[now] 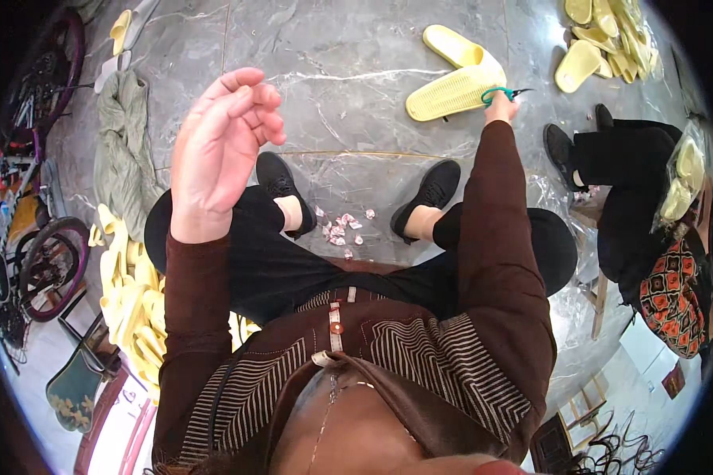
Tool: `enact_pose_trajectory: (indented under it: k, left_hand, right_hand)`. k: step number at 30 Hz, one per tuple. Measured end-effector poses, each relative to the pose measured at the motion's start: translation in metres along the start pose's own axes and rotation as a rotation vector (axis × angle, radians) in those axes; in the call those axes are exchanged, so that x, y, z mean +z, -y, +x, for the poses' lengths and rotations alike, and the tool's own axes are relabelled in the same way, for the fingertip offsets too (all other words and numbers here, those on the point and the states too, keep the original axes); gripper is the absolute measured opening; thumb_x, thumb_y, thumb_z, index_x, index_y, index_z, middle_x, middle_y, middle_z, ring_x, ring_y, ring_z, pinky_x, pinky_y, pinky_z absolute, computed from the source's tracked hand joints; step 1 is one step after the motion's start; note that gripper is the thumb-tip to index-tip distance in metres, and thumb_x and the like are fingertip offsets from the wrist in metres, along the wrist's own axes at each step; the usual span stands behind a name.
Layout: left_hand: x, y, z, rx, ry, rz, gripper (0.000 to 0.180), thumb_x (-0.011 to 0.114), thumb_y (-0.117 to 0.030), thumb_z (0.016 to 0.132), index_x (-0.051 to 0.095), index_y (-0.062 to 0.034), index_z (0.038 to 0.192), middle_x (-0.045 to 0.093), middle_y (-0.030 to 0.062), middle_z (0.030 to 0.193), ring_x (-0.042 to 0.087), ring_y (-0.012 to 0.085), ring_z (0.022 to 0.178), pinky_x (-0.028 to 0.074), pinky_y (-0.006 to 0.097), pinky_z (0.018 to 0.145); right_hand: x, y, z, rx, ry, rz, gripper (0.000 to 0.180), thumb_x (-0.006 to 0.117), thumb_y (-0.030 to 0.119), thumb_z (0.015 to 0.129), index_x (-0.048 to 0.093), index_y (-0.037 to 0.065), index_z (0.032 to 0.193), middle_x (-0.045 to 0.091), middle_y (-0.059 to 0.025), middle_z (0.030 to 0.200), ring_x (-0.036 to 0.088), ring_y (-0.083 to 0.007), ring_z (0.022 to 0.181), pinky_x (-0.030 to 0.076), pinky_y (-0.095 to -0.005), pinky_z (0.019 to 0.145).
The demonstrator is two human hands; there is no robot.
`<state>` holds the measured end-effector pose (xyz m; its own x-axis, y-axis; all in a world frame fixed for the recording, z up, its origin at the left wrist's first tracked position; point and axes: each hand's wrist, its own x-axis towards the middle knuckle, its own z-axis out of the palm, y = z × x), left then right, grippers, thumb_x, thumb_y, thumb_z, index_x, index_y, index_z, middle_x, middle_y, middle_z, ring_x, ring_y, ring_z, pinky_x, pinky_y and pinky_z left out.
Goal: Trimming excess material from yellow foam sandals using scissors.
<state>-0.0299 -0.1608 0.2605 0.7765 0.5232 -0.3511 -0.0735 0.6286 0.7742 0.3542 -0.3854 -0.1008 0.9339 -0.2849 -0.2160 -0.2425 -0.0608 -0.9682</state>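
Observation:
My left hand is raised in front of my left knee, with its fingers loosely bent and apart; nothing shows in it. Over on the right, my right arm stretches forward, and my right hand is closed round small scissors with green handles. Their dark blades point to the right. Beside that hand, a pale yellow slipper lies on the floor, its textured footbed showing. Its toe end touches or lies very near my right hand; I cannot tell which. Just beyond, a second yellow slipper lies at an angle against it.
Crumpled pink-and-white scraps lie between my shoes. Yellow slippers are heaped at my left and at the far right. Another person sits at right, with bagged slippers close by. A bicycle and grey-green cloth are at left.

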Motion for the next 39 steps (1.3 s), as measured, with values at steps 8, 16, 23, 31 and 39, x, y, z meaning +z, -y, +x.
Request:
enact_pose_trajectory:
  k: [8,16,23,31,39]
  left_hand:
    - [0.010,0.020,0.014,0.112,-0.125,0.342,0.021,0.051,-0.016,0.083,0.053,0.0000,0.096,0.058,0.0078,0.086,0.056,0.0145,0.074,0.045,0.028,0.066]
    - [-0.057,0.080,0.042,-0.221,-0.194,0.900,0.033,0.046,-0.029,0.086,0.055,-0.0015,0.101,0.059,0.0068,0.095,0.055,0.0160,0.088,0.043,0.030,0.075]
    - [-0.069,0.151,0.019,-0.545,-0.010,0.059,0.034,0.046,-0.029,0.087,0.055,0.0010,0.101,0.061,0.0109,0.091,0.059,0.0189,0.079,0.048,0.033,0.068]
    - [-0.085,0.161,0.023,-0.445,0.131,0.241,0.033,0.056,-0.024,0.081,0.057,0.0048,0.097,0.062,0.0115,0.087,0.061,0.0196,0.073,0.049,0.032,0.066]
    - [-0.103,0.195,0.008,-0.324,0.179,1.162,0.022,0.060,-0.018,0.071,0.063,0.0007,0.083,0.062,0.0102,0.071,0.059,0.0177,0.061,0.046,0.030,0.055]
  right_hand:
    - [0.028,0.040,-0.110,0.068,0.760,0.152,0.038,0.056,-0.005,0.067,0.048,-0.004,0.104,0.057,-0.0095,0.088,0.057,-0.0166,0.073,0.047,-0.0268,0.064]
    - [-0.027,0.103,-0.274,0.174,1.060,0.355,0.042,0.059,-0.005,0.066,0.047,-0.001,0.107,0.055,-0.0052,0.091,0.055,-0.0142,0.078,0.045,-0.0246,0.069]
    - [-0.054,0.151,-0.296,0.083,1.351,0.318,0.048,0.066,-0.001,0.064,0.048,0.004,0.109,0.055,-0.0046,0.089,0.054,-0.0127,0.082,0.045,-0.0243,0.073]
    - [-0.092,0.173,-0.333,0.019,1.660,0.060,0.046,0.064,0.005,0.069,0.046,0.004,0.112,0.056,-0.0043,0.083,0.055,-0.0142,0.078,0.044,-0.0257,0.073]
    - [-0.099,0.095,-0.310,0.453,1.233,-0.182,0.029,0.062,0.029,0.078,0.052,0.005,0.092,0.052,-0.0007,0.069,0.051,-0.0090,0.061,0.043,-0.0237,0.057]
